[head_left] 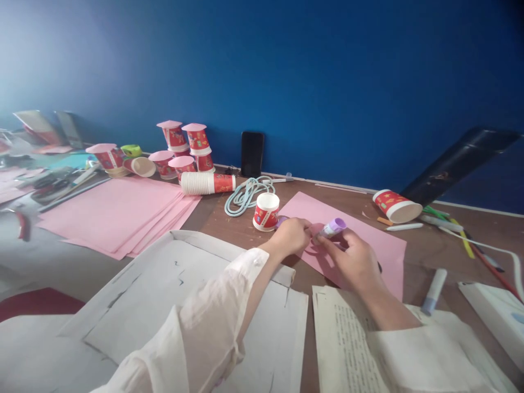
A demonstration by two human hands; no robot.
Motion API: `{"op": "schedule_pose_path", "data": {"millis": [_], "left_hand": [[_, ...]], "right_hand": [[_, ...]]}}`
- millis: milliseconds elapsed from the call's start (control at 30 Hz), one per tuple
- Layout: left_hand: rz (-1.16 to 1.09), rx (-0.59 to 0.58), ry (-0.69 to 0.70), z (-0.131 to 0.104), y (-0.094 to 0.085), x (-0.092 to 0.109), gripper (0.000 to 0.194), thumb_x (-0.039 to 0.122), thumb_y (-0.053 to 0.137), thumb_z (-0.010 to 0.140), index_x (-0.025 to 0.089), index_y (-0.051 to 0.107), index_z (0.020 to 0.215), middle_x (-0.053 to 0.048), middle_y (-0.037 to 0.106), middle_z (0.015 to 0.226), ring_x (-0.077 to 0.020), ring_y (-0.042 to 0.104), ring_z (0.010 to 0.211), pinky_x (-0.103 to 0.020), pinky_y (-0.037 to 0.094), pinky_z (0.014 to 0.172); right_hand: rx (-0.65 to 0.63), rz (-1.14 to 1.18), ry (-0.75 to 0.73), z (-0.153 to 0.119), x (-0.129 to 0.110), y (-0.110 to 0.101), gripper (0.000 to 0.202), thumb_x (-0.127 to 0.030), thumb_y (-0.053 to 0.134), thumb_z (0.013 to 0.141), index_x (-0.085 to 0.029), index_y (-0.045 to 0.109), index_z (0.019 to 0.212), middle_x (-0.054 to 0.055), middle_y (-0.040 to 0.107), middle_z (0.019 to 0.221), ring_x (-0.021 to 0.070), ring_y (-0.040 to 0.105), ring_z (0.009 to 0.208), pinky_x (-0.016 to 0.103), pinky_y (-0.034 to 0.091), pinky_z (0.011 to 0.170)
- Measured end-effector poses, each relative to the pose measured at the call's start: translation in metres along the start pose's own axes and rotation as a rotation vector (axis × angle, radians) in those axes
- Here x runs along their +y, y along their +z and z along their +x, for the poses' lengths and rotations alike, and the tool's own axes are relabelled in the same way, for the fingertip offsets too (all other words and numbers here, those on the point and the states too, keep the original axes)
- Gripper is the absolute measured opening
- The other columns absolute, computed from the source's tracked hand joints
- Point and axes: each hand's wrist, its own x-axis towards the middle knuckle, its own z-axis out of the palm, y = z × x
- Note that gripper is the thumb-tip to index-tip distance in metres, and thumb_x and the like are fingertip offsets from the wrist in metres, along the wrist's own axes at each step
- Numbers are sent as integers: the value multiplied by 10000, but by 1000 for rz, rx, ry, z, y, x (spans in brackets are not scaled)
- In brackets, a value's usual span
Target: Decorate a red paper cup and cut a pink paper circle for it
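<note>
My right hand (360, 256) is closed on a glue stick (333, 226) with a purple end, tilted up to the right. Its lower end is by a small pink paper piece (316, 231). My left hand (292, 236) pinches that piece, its fingertips partly hidden. Both hands are above a pink paper sheet (376, 245) on the brown table. Just left of my left hand, a red-patterned paper cup (267, 212) stands with a white rim on top. Something purple (281, 221) shows between the cup and my left hand.
Pink-topped cups (195, 139) stand stacked at the back, behind a row of nested cups (208, 183). A coiled cable (245, 196) and an upright phone (252, 154) are nearby. Pink sheets (118, 210) lie left; a tipped cup (396, 206) and white tube (434, 292) lie right.
</note>
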Motion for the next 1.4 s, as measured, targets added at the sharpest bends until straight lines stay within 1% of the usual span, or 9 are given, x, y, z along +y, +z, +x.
{"op": "schedule_pose_path", "data": {"millis": [133, 267, 467, 633, 800, 900, 1033, 1200, 1400], "left_hand": [[-5, -20, 3, 1, 0, 0, 316, 253, 436, 896, 169, 732, 824, -67, 731, 818, -181, 632, 760, -258, 451, 699], [-12, -25, 22, 2, 0, -1, 342, 276, 427, 912, 167, 739, 826, -76, 736, 830, -188, 644, 779, -257, 455, 694], [-32, -42, 23, 1, 0, 1, 373, 309, 419, 933, 158, 754, 864, -86, 740, 824, -199, 655, 787, -271, 474, 725], [-38, -23, 20, 0, 1, 3, 338, 265, 435, 915, 161, 755, 879, -82, 750, 874, -206, 666, 840, -282, 485, 782], [-55, 40, -35, 1, 3, 2, 304, 267, 466, 906, 162, 752, 917, -84, 753, 927, -209, 672, 887, -287, 498, 831], [-13, 61, -38, 2, 4, 0, 293, 298, 495, 908, 161, 751, 869, -97, 742, 953, -213, 662, 920, -284, 496, 848], [17, 62, -49, 2, 4, 0, 303, 311, 496, 915, 156, 740, 824, -103, 728, 958, -208, 653, 913, -278, 492, 836], [14, 53, -27, 1, 3, 0, 279, 251, 490, 895, 156, 709, 750, -89, 720, 903, -195, 645, 881, -274, 485, 823], [24, 62, -13, 1, 4, -1, 229, 202, 513, 860, 163, 668, 697, -78, 707, 878, -182, 634, 847, -260, 479, 782]], "right_hand": [[-27, -10, 6, 0, 1, 1, 407, -595, 650, 744, -229, 693, 918, 77, 757, 892, 286, 695, 838, 370, 482, 726], [-23, -31, -10, -1, -1, 1, 398, -587, 638, 758, -231, 689, 928, 74, 758, 903, 285, 699, 855, 367, 482, 726], [-28, -80, 11, -2, -3, 3, 392, -583, 638, 752, -252, 708, 950, 73, 758, 944, 293, 701, 881, 361, 485, 706], [-21, -160, -62, 1, 2, 7, 397, -589, 616, 783, -256, 706, 981, 77, 754, 940, 294, 689, 876, 365, 478, 708], [-4, -229, -197, 6, 7, 9, 399, -604, 563, 820, -245, 703, 924, 76, 726, 856, 272, 662, 826, 370, 473, 721], [-12, -243, -229, 8, 7, 9, 387, -585, 548, 831, -245, 706, 926, 75, 714, 824, 274, 650, 824, 383, 467, 735], [-32, -250, -224, 8, 3, 7, 356, -556, 578, 808, -248, 709, 925, 79, 707, 811, 290, 641, 828, 397, 461, 733], [-61, -243, -236, 5, -2, 2, 269, -468, 604, 791, -258, 715, 917, 81, 718, 825, 297, 643, 830, 399, 469, 717], [-96, -220, -200, 1, 0, -3, 281, -492, 616, 794, -265, 732, 912, 78, 724, 857, 282, 660, 804, 373, 480, 673]]}}
